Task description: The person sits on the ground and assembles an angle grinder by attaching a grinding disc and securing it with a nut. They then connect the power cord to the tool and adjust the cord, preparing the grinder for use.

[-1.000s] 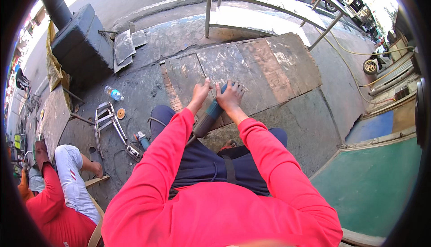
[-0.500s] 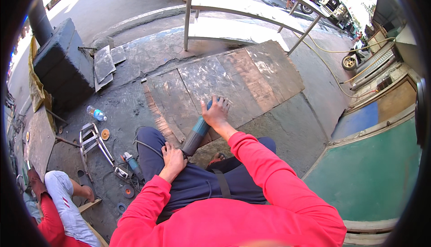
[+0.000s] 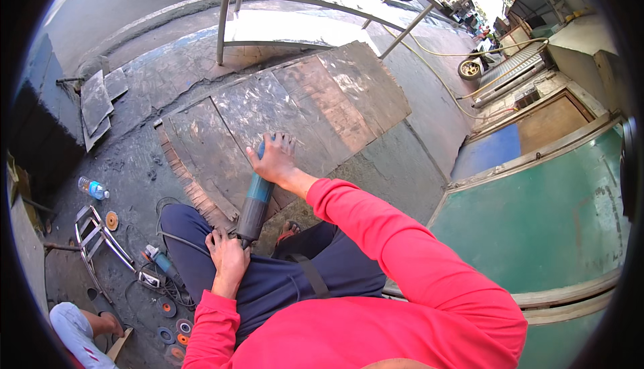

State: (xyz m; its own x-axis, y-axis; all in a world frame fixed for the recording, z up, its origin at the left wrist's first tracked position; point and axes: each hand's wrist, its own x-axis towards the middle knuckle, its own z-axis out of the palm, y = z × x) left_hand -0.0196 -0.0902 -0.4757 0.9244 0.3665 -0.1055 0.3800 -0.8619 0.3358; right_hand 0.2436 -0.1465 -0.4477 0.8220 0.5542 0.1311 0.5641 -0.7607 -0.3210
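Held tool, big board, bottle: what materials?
Held tool: probably plastic, matte; blue and dark-grey housing without metallic shine. Big board: likely wood, maybe plywood, worn; scuffed face, splintered left edge. Bottle: apparently clear plastic, glossy; see-through.

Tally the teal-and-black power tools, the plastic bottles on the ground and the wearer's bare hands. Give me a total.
Power tools: 2 (large power tool at the hands, smaller power tool on the ground)
Plastic bottle: 1
Bare hands: 2 (left hand, right hand)
Total: 5
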